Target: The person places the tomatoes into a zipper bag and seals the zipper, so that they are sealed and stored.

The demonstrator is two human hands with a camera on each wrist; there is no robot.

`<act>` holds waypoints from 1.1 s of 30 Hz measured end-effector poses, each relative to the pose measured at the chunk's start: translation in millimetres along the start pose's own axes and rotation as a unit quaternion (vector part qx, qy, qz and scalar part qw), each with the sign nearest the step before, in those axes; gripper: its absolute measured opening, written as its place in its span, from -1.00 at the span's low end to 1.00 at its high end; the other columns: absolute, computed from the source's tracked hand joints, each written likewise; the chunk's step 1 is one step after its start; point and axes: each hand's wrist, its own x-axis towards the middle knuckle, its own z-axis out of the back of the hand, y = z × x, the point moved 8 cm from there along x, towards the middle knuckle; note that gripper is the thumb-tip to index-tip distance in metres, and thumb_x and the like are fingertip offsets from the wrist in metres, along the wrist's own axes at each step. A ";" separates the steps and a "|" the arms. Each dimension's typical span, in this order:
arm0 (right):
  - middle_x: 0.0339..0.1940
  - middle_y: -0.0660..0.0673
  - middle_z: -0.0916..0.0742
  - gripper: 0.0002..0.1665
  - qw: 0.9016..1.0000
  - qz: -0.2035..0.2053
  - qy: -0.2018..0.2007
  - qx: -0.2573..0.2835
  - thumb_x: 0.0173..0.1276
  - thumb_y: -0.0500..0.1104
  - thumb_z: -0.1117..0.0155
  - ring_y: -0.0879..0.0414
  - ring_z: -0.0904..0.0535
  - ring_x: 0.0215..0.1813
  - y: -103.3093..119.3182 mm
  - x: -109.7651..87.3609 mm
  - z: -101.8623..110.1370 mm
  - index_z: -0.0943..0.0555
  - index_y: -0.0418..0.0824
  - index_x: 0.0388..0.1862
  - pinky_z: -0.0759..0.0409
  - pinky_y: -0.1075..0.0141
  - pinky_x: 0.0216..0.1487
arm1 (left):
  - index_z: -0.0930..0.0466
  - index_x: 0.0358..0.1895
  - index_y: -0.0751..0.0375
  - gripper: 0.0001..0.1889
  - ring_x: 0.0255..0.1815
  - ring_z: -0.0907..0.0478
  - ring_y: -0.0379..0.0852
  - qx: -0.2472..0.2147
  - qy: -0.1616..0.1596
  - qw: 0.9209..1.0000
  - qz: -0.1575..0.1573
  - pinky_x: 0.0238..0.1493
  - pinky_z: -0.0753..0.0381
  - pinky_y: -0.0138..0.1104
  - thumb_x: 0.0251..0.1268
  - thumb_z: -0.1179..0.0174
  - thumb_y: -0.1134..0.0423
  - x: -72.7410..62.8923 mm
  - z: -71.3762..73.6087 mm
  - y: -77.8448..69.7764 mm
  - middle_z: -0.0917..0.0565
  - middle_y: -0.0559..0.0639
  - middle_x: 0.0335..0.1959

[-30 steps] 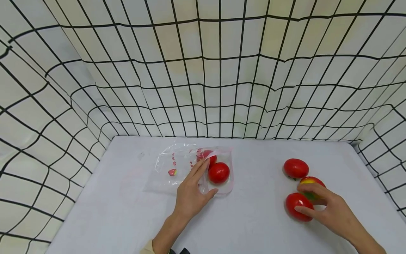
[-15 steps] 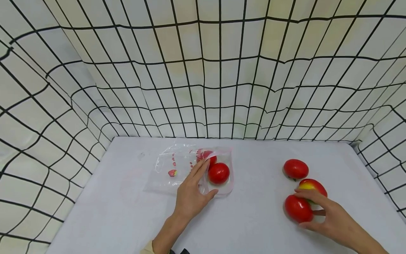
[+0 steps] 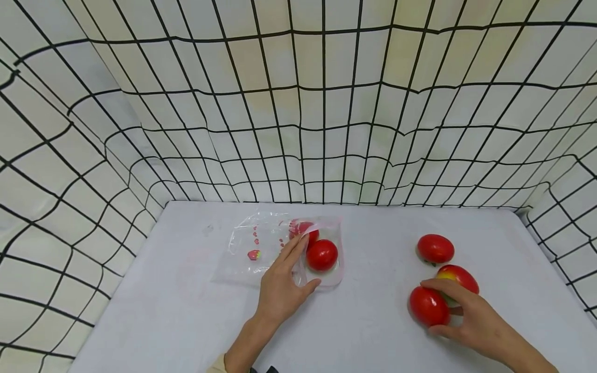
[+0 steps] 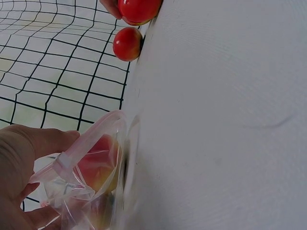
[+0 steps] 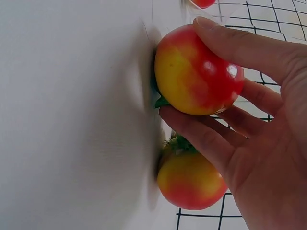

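My right hand (image 3: 482,321) grips a red tomato (image 3: 429,306) at the right of the table, thumb on one side and fingers on the other. In the right wrist view this tomato (image 5: 199,72) shows a yellow patch and a green leaf. Behind it lie a red-yellow tomato (image 3: 463,278) and a further red tomato (image 3: 435,248). My left hand (image 3: 281,290) holds the pink-edged mouth of a clear plastic zip bag (image 3: 242,267), its strip (image 4: 86,143) raised in the left wrist view. Two tomatoes sit at the bag: one (image 3: 322,255) plainly visible, another (image 3: 307,231) partly behind print.
A white table (image 3: 373,321) bears everything. Black netting (image 3: 324,129) over white walls encloses its back and both sides. Bare tabletop lies between the bag and the loose tomatoes.
My right hand has shifted from over two tomatoes to grip the nearest one, which has moved slightly left. The red-yellow tomato has shifted a little. My left hand and the bag stay put.
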 end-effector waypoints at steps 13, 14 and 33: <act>0.26 -0.09 -0.61 0.05 0.999 -0.003 0.012 0.045 -0.09 0.02 -0.79 -0.16 -0.55 0.25 4.7 5.4 -8.3 -0.49 0.02 0.42 -0.84 0.28 -0.14 | -0.33 0.58 -0.21 0.06 0.57 -0.43 -0.06 0.001 0.000 1.000 -0.006 0.24 -0.71 -0.12 -0.09 -0.69 0.15 0.1 0.7 -0.9 -0.46 -0.11 0.55; 0.26 -0.11 -0.62 0.04 0.999 0.004 0.009 0.043 -0.07 0.02 -0.78 -0.16 -0.55 0.25 6.5 6.2 -7.9 -0.48 0.01 0.42 -0.84 0.26 -0.14 | -0.33 0.58 -0.21 0.06 0.57 -0.43 -0.06 0.001 0.000 1.000 -0.007 0.24 -0.71 -0.12 -0.08 -0.69 0.15 0.0 0.6 -0.9 -0.46 -0.11 0.55; 0.26 -0.18 -0.69 0.00 0.996 -0.004 -0.065 0.057 0.06 -0.03 -0.73 -0.05 -0.75 0.08 24.9 24.8 -5.5 -0.43 -0.08 0.46 -0.79 0.44 -0.08 | -0.34 0.58 -0.21 0.07 0.56 -0.44 -0.06 0.002 -0.001 1.000 -0.002 0.21 -0.73 -0.12 -0.12 -0.70 0.15 -1.7 0.9 0.9 -0.46 -0.11 0.55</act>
